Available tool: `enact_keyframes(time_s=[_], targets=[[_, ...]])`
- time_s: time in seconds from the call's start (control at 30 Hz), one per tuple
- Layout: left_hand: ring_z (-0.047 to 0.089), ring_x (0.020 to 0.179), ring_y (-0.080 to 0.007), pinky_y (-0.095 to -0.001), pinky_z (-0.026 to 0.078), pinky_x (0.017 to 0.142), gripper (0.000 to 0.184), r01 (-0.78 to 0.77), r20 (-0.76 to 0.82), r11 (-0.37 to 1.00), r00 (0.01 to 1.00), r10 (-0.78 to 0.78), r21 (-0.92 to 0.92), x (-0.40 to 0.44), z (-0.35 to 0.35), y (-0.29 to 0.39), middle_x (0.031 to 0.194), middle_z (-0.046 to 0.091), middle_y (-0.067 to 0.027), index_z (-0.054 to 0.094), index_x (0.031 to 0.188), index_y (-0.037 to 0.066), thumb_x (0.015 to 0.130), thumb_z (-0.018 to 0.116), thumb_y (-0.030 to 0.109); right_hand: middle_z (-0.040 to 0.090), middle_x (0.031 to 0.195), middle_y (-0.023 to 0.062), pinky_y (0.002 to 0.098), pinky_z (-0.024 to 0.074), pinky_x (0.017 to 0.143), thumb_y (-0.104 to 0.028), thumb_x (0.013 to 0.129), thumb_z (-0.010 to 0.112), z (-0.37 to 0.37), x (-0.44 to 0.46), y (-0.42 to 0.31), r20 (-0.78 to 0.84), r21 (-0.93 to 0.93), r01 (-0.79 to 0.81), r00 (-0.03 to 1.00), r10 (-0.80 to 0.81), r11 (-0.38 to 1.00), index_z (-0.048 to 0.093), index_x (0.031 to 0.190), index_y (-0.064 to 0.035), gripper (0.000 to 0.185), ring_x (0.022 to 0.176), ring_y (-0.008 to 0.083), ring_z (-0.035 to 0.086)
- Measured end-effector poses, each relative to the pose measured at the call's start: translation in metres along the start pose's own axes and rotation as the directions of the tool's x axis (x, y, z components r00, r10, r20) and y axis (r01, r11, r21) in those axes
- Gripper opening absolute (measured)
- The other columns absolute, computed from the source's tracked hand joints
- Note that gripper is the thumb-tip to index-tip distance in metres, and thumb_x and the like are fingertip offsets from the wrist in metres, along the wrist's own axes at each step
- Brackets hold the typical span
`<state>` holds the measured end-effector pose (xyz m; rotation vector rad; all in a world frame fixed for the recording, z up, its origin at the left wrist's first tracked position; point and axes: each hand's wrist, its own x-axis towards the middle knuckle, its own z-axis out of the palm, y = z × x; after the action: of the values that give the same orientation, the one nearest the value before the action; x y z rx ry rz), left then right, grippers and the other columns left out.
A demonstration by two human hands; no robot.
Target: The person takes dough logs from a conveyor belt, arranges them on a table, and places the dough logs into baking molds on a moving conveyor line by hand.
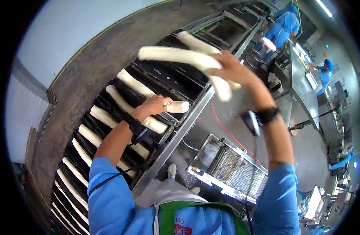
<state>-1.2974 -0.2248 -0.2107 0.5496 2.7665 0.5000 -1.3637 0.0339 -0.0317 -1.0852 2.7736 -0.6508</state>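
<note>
My right hand is raised over the far part of the conveyor, its fingers wrapped round a long, pale dough log that bends down at its near end. A second dough log passes behind the first and under the same hand; whether it is gripped too is hard to see. Lower and to the left, my left hand is closed over another dough log lying in a black trough. Part of that log is hidden beneath the fingers.
Several more troughs, each with a dough log, run along the conveyor towards the lower left. A metal rail edges it on my side. On the floor stands a metal frame with a mesh belt. Two people in blue work at the right near a steel table.
</note>
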Motion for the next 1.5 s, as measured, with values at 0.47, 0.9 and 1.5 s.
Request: enact_keyframes(time_s=[0.47, 0.9, 1.5], targets=[[0.050, 0.088, -0.0339, -0.0395, 0.040, 0.078, 0.033, 0.354, -0.054, 0.926, 0.935, -0.350, 0.131, 0.028, -0.023, -0.026, 0.102, 0.048, -0.0175, 0.053, 0.097, 0.010, 0.071, 0.051, 0.030, 0.039, 0.116, 0.0106, 0.0411, 0.0392, 0.081, -0.020, 0.065, 0.061, 0.133, -0.356, 0.181, 0.109, -0.283, -0.606, 0.750, 0.653, 0.743, 0.044, 0.112, -0.0139, 0.050, 0.101, 0.0322, 0.041], [0.047, 0.091, -0.0338, -0.0395, 0.039, 0.077, 0.038, 0.125, -0.135, 0.990, 0.984, -0.116, 0.058, 0.013, -0.006, -0.030, 0.100, 0.044, -0.0154, 0.046, 0.098, 0.009, 0.069, 0.057, 0.030, 0.035, 0.118, 0.0118, 0.0494, 0.0345, 0.082, -0.014, 0.057, 0.067, 0.223, -0.561, 0.090, -0.122, -0.459, -0.838, 0.389, 0.913, 0.296, 0.040, 0.111, -0.0148, 0.061, 0.110, 0.0320, 0.032], [0.052, 0.086, -0.0294, -0.0369, 0.042, 0.071, 0.023, -0.043, -0.072, 0.998, 0.997, 0.040, -0.038, 0.041, -0.032, 0.031, 0.094, 0.057, -0.0103, 0.058, 0.087, 0.010, 0.074, 0.050, 0.027, 0.050, 0.088, 0.0032, 0.0236, 0.0426, 0.065, -0.021, 0.079, 0.053, -0.164, -0.355, 0.058, -0.606, 0.659, -0.118, 0.503, 0.617, 0.743, 0.046, 0.101, -0.0059, 0.027, 0.079, 0.0106, 0.049]])
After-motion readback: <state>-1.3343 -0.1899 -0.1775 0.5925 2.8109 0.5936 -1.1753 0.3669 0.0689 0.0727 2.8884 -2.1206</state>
